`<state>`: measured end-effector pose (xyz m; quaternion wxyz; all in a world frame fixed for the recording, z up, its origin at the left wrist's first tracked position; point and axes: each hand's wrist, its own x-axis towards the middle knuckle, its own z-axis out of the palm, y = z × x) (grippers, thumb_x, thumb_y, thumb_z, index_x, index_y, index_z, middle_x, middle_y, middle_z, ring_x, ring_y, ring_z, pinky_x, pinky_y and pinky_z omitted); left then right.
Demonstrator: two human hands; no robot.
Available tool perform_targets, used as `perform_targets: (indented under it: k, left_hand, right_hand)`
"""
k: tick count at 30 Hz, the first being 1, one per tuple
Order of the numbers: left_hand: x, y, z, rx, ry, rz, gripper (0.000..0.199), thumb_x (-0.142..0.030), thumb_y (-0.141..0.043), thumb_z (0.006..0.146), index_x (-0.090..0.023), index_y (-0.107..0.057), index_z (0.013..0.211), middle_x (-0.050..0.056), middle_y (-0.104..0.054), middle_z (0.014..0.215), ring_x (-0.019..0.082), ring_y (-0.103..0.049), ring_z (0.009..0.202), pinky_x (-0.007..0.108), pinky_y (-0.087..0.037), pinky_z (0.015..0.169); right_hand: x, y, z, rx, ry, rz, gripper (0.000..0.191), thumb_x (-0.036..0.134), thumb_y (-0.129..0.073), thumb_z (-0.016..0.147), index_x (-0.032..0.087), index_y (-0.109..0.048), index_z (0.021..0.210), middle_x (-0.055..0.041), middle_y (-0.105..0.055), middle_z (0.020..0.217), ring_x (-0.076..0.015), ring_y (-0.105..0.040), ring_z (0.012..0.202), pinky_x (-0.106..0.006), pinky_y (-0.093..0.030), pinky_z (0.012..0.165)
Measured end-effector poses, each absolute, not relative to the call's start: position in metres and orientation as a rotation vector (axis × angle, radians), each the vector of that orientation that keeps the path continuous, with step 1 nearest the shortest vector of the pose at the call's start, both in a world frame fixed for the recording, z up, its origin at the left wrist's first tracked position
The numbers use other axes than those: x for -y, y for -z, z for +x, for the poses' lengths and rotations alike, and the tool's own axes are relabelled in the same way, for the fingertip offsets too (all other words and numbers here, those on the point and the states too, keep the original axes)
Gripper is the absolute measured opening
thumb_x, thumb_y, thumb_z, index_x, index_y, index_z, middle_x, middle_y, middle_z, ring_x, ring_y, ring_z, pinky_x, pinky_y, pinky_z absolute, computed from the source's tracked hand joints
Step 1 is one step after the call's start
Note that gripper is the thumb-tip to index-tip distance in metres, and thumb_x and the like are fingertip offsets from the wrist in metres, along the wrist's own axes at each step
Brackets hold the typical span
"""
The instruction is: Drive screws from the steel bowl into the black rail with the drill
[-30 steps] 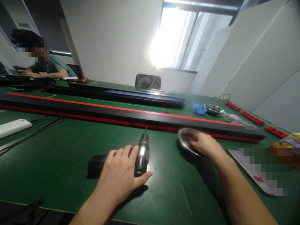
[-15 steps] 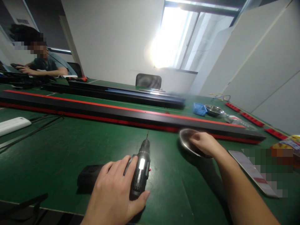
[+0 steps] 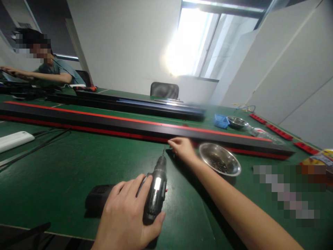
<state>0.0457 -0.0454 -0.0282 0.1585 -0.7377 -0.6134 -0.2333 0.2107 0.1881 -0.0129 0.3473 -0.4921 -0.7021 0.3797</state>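
Note:
My left hand (image 3: 128,208) is wrapped over a black power drill (image 3: 156,191) lying on its side, its bit pointing away from me. Just right of the bit's tip, my right hand (image 3: 182,147) is closed in a pinch; whatever its fingertips hold is too small to make out. Behind both hands a long black bar with red edges (image 3: 145,129) runs across the table. A metal bowl (image 3: 220,158) with small dark pieces at its bottom stands to the right of my right hand, partly beside my forearm.
On the green table (image 3: 65,166), a white device (image 3: 15,140) and cables lie left. Dark bars (image 3: 135,106), a blue basket (image 3: 221,121) and a second bowl (image 3: 237,122) are farther back. A person (image 3: 57,71) sits at the far left.
My right hand has come out of the metal bowl and moved left to the drill bit's tip. My left hand stays on the drill. The seated person's hands have moved left.

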Motion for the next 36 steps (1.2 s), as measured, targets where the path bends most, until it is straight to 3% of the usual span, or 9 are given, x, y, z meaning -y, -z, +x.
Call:
perform_targets:
  k: [6,21,26,36]
  left_hand:
    - [0.045,0.028,0.048,1.787,0.657,-2.119,0.068,-0.053,-0.064,0.081,-0.018,-0.058,0.138,0.012,-0.067,0.132,0.033,-0.063,0.112,0.05,-0.04,0.097]
    - [0.046,0.028,0.045,1.741,0.661,-2.098,0.067,-0.054,-0.064,0.08,-0.019,-0.058,0.137,0.011,-0.068,0.13,0.032,-0.063,0.11,0.049,-0.04,0.097]
    - [0.045,0.028,0.045,1.731,0.667,-2.109,0.068,-0.055,-0.063,0.08,-0.019,-0.058,0.137,0.011,-0.068,0.13,0.032,-0.063,0.11,0.048,-0.039,0.096]
    - [0.045,0.027,0.047,1.733,0.677,-2.106,0.068,-0.054,-0.064,0.08,-0.018,-0.058,0.137,0.011,-0.068,0.129,0.032,-0.063,0.111,0.049,-0.039,0.097]
  right_hand:
    - [-0.195,0.032,0.209,1.877,-0.987,-1.204,0.022,0.026,-0.068,0.092,0.009,-0.079,0.101,-0.0114,-0.078,0.087,-0.0133,-0.065,0.064,-0.025,-0.05,0.061]
    - [-0.192,0.028,0.211,1.99,-0.956,-1.148,0.022,0.017,-0.065,0.09,0.011,-0.078,0.106,-0.0107,-0.078,0.092,-0.0135,-0.065,0.065,-0.027,-0.054,0.065]
    - [-0.194,0.032,0.211,1.93,-0.969,-1.073,0.039,0.006,-0.059,0.082,0.016,-0.075,0.117,-0.0092,-0.078,0.108,-0.0144,-0.07,0.074,-0.026,-0.057,0.068]
    - [-0.19,0.026,0.21,1.933,-1.044,-1.071,0.032,0.009,-0.058,0.082,0.013,-0.078,0.107,-0.0104,-0.078,0.105,-0.0137,-0.069,0.07,-0.028,-0.058,0.071]
